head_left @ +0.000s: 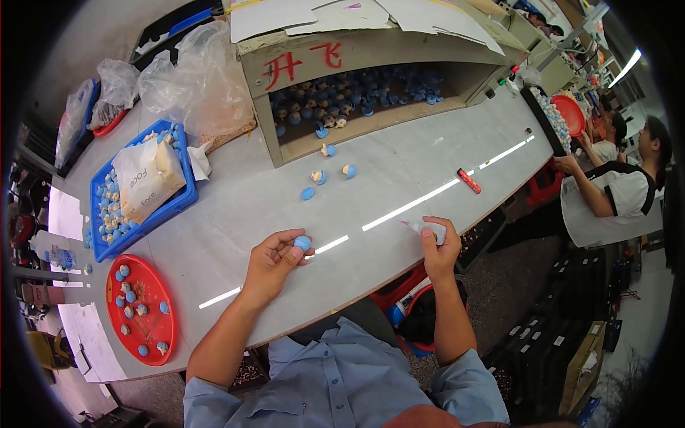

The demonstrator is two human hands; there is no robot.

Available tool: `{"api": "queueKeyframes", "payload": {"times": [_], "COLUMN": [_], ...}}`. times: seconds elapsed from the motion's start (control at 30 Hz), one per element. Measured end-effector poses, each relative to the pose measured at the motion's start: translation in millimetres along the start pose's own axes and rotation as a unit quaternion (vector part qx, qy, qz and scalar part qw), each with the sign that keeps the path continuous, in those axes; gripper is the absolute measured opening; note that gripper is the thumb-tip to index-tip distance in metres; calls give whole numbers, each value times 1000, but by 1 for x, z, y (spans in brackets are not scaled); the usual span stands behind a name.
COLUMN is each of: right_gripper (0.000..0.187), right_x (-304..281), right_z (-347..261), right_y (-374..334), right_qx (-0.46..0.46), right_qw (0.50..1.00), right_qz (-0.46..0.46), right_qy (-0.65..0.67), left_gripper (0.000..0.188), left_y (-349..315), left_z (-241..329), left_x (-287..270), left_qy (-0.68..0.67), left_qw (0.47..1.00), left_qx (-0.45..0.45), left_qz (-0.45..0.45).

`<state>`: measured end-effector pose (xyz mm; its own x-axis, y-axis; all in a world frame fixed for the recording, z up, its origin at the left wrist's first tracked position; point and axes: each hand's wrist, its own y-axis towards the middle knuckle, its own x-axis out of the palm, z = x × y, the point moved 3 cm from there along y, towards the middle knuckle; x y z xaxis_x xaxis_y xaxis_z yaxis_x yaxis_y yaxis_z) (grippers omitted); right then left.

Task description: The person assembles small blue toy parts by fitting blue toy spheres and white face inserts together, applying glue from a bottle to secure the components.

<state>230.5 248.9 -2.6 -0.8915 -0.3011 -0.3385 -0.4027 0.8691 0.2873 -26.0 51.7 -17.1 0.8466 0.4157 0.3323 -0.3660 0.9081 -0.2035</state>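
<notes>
Between the fingers and thumb of my left hand (271, 262) is a small round light-blue piece (303, 242), held just above the table. My right hand (441, 250) grips a small white glue bottle (434, 230), whose thin pinkish nozzle points left toward that piece; the two are well apart. Beyond my hands lie several loose parts: a blue cap-like piece (307, 193) and small cream-and-blue doll heads (318, 177). More blue and cream pieces (335, 100) are heaped inside the open grey-beige box shelf (265, 118) at the back.
At left stand a red round tray (171, 324) with several doll heads and a blue basket (187, 196) of more heads under a paper bag (150, 178). Clear plastic bags (196, 78) lie behind. A red marker-like tube (469, 181) rests right. Another person (614, 189) works at far right.
</notes>
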Motion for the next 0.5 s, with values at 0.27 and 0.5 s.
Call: {"api": "queueKeyframes", "payload": {"times": [0.27,0.5], "right_gripper": [17,20], "right_x": [-2,-2], "right_z": [1,2], "right_y": [3,1], "right_qx": [-30,6], "right_qw": [999,999], "right_qz": [36,43], "right_qy": [-13,-8], "left_gripper": [36,36], "left_y": [0,0], "left_z": [2,4], "left_x": [1,2], "left_qy": [3,7], "left_qw": [1000,1000], "left_qx": [0,-2], "left_qz": [-4,-2]}}
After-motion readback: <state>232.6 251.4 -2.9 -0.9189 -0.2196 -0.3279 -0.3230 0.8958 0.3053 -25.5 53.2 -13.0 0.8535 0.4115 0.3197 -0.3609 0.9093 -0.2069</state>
